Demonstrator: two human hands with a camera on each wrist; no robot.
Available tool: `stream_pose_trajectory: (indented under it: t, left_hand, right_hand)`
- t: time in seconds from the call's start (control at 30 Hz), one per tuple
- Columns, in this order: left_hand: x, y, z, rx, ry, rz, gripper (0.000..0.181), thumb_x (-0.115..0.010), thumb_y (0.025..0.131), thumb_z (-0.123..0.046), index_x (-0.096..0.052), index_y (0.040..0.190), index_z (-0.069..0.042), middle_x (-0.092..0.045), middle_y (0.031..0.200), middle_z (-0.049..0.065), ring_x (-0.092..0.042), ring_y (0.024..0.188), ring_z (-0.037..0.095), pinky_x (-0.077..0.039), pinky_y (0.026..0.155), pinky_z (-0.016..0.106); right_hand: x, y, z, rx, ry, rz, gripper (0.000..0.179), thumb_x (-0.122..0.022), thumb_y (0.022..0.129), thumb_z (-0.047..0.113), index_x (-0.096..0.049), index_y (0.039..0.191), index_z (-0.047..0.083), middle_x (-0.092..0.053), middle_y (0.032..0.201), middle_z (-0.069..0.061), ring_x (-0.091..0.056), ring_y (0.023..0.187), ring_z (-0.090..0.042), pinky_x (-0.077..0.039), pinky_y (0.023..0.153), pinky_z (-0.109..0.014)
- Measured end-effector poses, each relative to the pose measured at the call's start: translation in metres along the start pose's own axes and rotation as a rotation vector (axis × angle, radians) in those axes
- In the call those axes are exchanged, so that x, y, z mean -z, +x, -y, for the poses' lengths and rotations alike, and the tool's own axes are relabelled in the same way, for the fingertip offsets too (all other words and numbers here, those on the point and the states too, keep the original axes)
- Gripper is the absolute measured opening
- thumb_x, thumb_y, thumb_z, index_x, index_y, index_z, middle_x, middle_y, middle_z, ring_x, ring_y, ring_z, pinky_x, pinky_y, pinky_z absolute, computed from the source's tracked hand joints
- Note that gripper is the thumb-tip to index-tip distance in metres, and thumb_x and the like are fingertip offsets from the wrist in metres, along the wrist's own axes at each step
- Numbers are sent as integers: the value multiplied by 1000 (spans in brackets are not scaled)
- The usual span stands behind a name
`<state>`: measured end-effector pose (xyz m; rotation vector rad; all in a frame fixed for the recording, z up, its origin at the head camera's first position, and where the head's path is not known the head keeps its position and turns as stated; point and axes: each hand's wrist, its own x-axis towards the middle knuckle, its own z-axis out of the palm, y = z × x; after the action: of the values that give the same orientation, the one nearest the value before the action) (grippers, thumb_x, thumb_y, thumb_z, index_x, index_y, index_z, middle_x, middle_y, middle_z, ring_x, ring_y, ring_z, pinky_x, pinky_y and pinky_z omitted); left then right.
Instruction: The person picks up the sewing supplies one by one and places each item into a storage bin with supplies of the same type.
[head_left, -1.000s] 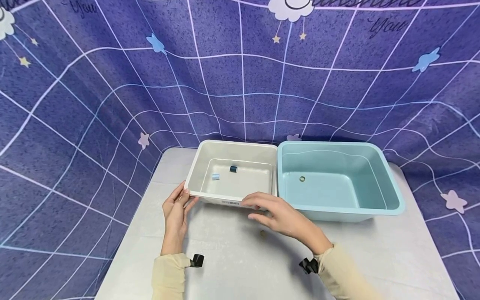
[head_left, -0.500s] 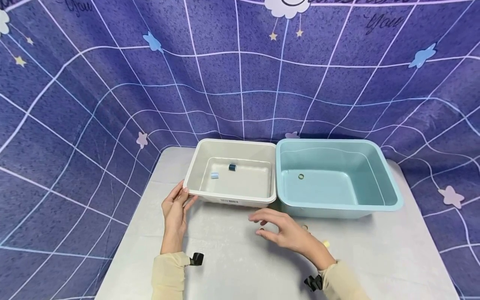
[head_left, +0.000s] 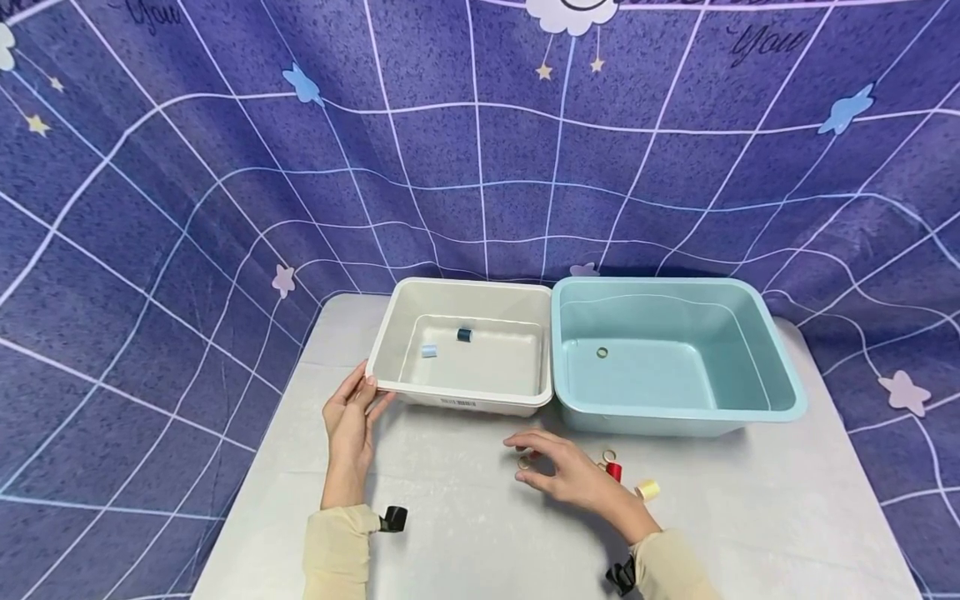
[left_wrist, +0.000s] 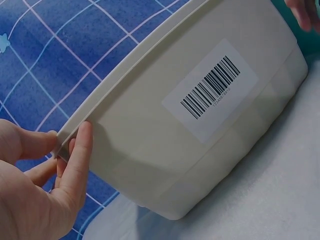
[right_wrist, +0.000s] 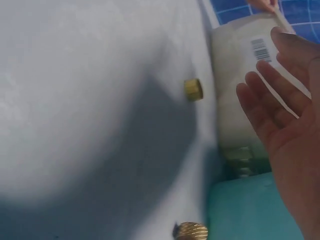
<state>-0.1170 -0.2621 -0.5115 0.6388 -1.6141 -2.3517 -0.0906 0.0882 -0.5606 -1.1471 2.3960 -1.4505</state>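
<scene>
My left hand (head_left: 349,429) pinches the near left corner of a white plastic bin (left_wrist: 150,150), thumb on the rim and fingers beneath it. Inside the bin lie a light blue cylinder (head_left: 429,351) and a dark blue cylinder (head_left: 465,335), both small. My right hand (head_left: 570,477) hovers palm-down over the table in front of the bins, fingers spread and holding nothing. Close by its fingertips lies a small gold ring (right_wrist: 193,90). Past its wrist side are another gold ring (head_left: 609,456), a red cylinder (head_left: 614,472) and a yellow cylinder (head_left: 647,489).
A teal bin (head_left: 678,415) stands against the white bin's right side, with one ring (head_left: 602,353) on its floor. Behind both hangs a purple curtain (head_left: 450,208) with a grid pattern. The table (head_left: 450,533) has a pale cover.
My right hand has moved back from the white bin's front wall, nearer to me. The rings and the red and yellow cylinders have come into sight. The left hand keeps its place.
</scene>
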Motion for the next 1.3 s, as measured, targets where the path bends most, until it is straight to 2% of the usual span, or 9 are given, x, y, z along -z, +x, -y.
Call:
stream_pose_trajectory:
  t: [0.17, 0.37, 0.5, 0.6, 0.7, 0.9, 1.1, 1.3]
  left_hand:
    - [0, -1, 0, 7, 5, -5, 49, -57, 106, -7, -49, 154, -5, -51, 146, 21, -70, 95, 9, -67, 91, 24]
    - [1, -2, 1, 2, 2, -12, 48, -57, 106, -7, -50, 154, -5, -61, 133, 10, -70, 96, 9, -67, 92, 24]
    - [2, -2, 2, 0, -4, -11, 48, -58, 106, -7, -50, 153, -5, -59, 138, 14, -70, 95, 9, -67, 92, 24]
    - [3, -2, 2, -5, 1, -6, 48, -58, 106, -8, -50, 154, -4, -55, 144, 19, -70, 95, 9, -67, 92, 25]
    - [3, -1, 3, -12, 2, -7, 48, -58, 106, -8, -50, 153, -4, -55, 144, 19, -71, 95, 9, -67, 92, 25]
    - [4, -1, 3, -11, -7, -6, 49, -59, 106, -8, -50, 153, -4, -60, 138, 13, -71, 95, 9, -68, 91, 24]
    - [3, 0, 3, -11, -15, -2, 49, -59, 105, -9, -50, 153, -4, -55, 144, 19, -72, 97, 10, -68, 90, 25]
    - [2, 1, 3, -12, -19, -5, 48, -59, 105, -8, -51, 153, -4, -57, 143, 18, -72, 97, 10, -68, 89, 25]
  right_hand:
    - [-5, -2, -7, -48, -78, 14, 52, -80, 93, 21, -62, 141, 13, -68, 134, -4, -70, 106, -26, -65, 94, -37]
    - [-9, -1, -10, -68, -204, 37, 61, -84, 90, 26, -59, 144, 15, -65, 141, -2, -63, 127, -22, -58, 111, -42]
    - [-12, 0, -10, -118, -243, 59, 65, -85, 88, 29, -58, 145, 15, -64, 143, -2, -60, 134, -22, -56, 115, -45]
    - [-14, 0, -10, -153, -259, 74, 65, -85, 87, 31, -59, 145, 16, -64, 142, -1, -60, 134, -21, -56, 115, -44]
    - [-17, 1, -12, -160, -271, 78, 64, -86, 87, 30, -60, 144, 15, -64, 141, -1, -60, 133, -21, -56, 115, -44]
    - [-21, 2, -17, -139, -286, 83, 63, -86, 86, 26, -61, 141, 11, -66, 137, -4, -61, 129, -21, -57, 114, -44]
    - [-22, 2, -19, -131, -300, 81, 58, -86, 86, 21, -63, 138, 9, -66, 132, -6, -62, 123, -22, -58, 111, -43]
    - [-22, 3, -19, -124, -333, 81, 53, -86, 86, 17, -65, 134, 8, -65, 126, -5, -62, 114, -18, -61, 103, -40]
